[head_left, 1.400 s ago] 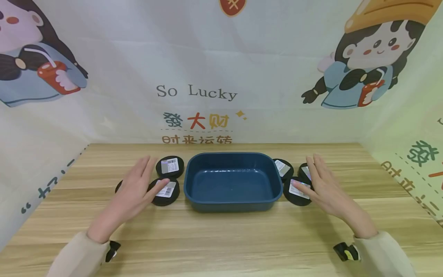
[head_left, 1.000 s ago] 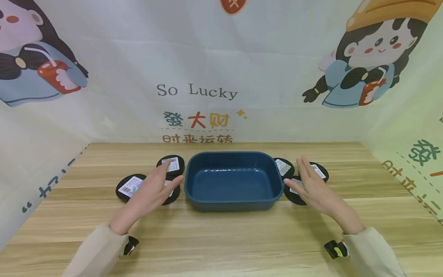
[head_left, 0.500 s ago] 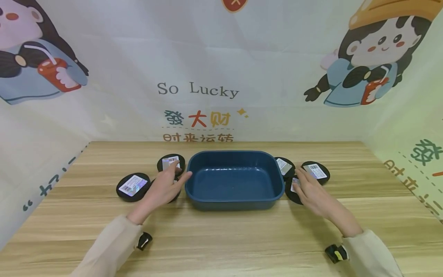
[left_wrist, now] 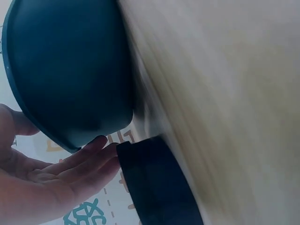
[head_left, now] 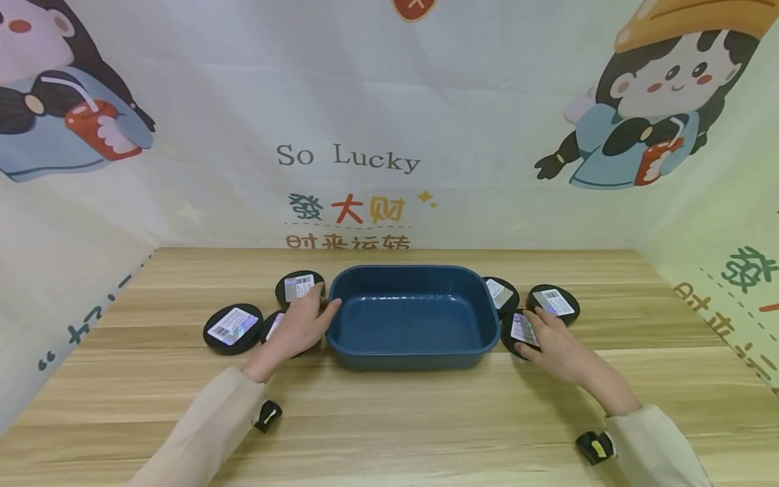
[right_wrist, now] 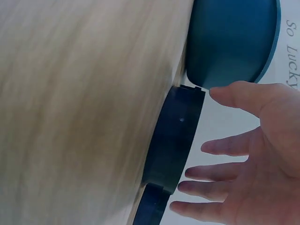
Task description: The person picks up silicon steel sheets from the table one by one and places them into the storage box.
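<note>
In the head view my left hand [head_left: 297, 326] hovers over a round black container [head_left: 272, 327], partly hiding it. Its fingers reach a second labelled black container [head_left: 297, 287] behind, and the thumb overlaps the left rim of a dark blue basin [head_left: 410, 362]. The left wrist view has these fingertips right at a black container's [left_wrist: 159, 183] upper edge. On the other side my right hand [head_left: 556, 346] spreads over the front right black container [head_left: 522, 327]. Seen from the right wrist, thumb and fingers are apart above the container's [right_wrist: 176, 136] top, close to the basin [right_wrist: 229, 42].
Another black container [head_left: 233, 329] lies at the outer left. Two more, one behind the basin's right side [head_left: 500, 295] and one at the outer right [head_left: 553, 302], rest on the wooden table [head_left: 402, 426]. A printed cloth [head_left: 487, 135] encloses the back and sides.
My left hand has moved right from the outer left container to beside the basin. My right hand has shifted slightly left and lowered over the front right container, its fingers bending down.
</note>
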The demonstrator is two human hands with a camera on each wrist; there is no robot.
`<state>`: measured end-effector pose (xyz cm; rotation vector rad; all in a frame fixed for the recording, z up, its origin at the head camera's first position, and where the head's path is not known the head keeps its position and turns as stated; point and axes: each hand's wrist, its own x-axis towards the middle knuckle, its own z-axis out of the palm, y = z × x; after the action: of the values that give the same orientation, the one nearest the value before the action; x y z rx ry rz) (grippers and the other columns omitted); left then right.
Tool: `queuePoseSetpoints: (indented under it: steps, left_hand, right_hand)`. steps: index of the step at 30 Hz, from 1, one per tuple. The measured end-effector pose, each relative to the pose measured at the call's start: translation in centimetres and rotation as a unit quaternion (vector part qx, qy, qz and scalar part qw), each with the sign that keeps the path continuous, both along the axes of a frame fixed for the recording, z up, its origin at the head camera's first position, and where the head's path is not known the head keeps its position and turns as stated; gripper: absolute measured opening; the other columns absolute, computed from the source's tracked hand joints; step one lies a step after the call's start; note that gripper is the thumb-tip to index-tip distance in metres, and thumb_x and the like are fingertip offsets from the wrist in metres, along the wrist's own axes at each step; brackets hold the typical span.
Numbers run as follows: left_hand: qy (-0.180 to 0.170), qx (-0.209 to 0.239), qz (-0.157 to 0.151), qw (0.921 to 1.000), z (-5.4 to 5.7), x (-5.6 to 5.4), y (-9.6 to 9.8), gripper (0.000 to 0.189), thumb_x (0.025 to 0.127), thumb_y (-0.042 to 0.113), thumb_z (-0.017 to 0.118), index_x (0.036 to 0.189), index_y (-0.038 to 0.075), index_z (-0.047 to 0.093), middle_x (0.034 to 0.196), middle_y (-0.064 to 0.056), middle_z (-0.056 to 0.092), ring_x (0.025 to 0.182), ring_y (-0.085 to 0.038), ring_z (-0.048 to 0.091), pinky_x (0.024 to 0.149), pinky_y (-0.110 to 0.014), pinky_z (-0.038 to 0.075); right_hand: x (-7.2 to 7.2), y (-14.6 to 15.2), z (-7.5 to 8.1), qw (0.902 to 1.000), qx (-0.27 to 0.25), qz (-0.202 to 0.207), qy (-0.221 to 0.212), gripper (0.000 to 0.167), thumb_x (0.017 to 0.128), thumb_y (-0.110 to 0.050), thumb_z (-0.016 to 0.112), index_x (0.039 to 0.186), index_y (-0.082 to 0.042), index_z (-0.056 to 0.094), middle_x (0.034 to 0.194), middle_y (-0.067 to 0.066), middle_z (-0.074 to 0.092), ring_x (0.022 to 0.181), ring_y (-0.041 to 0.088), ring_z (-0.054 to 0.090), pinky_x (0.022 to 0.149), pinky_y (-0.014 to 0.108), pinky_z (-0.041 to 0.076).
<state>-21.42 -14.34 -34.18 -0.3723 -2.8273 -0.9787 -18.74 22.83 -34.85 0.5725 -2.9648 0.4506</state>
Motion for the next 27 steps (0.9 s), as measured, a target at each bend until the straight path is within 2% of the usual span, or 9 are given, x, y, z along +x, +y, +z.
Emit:
queuePoseSetpoints:
  steps: [3, 8, 16, 27]
  left_hand:
    - [0.0, -0.002, 0.006, 1.0, -0.1, -0.3, 0.3, 0.049, 0.092, 0.019, 0.044, 0.122, -0.018, 0.035, 0.102, -0.03, 0.057, 0.098, -0.039, 0.055, 0.081, -0.046, 0.043]
    - [0.008, -0.01, 0.016, 0.9998, -0.1, -0.8, 0.6, 0.047, 0.091, 0.016, 0.045, 0.121, -0.019, 0.036, 0.095, -0.029, 0.058, 0.093, -0.037, 0.057, 0.078, -0.045, 0.045]
    - [0.017, -0.019, 0.026, 0.9993, -0.5, -1.4, 0.9, 0.043, 0.089, 0.009, 0.044, 0.119, -0.021, 0.038, 0.111, -0.037, 0.049, 0.103, -0.043, 0.051, 0.086, -0.047, 0.041]
    - [0.023, -0.027, 0.04, 0.9986, -0.6, -1.8, 1.3, 0.039, 0.088, 0.007, 0.043, 0.116, -0.019, 0.042, 0.107, -0.036, 0.052, 0.098, -0.043, 0.053, 0.082, -0.047, 0.042]
  right_hand:
    - [-0.1, 0.1, -0.1, 0.9999, 0.0, -0.004, -0.012, 0.054, 0.081, -0.013, 0.06, 0.119, 0.019, 0.039, 0.119, 0.044, 0.034, 0.11, 0.056, 0.034, 0.089, 0.058, 0.03]
    - [-0.3, 0.3, -0.4, 1.0, -0.001, 0.007, 0.004, 0.055, 0.077, -0.013, 0.064, 0.116, 0.019, 0.041, 0.114, 0.042, 0.039, 0.107, 0.054, 0.038, 0.088, 0.058, 0.031]
    - [-0.7, 0.3, -0.3, 0.9999, 0.007, -0.006, -0.005, 0.063, 0.074, -0.019, 0.068, 0.117, 0.018, 0.041, 0.112, 0.039, 0.041, 0.102, 0.053, 0.038, 0.084, 0.057, 0.033]
    - [-1.1, 0.2, -0.3, 0.9993, 0.014, -0.032, -0.012, 0.07, 0.073, -0.03, 0.07, 0.119, 0.016, 0.042, 0.107, 0.038, 0.04, 0.095, 0.048, 0.039, 0.078, 0.053, 0.036]
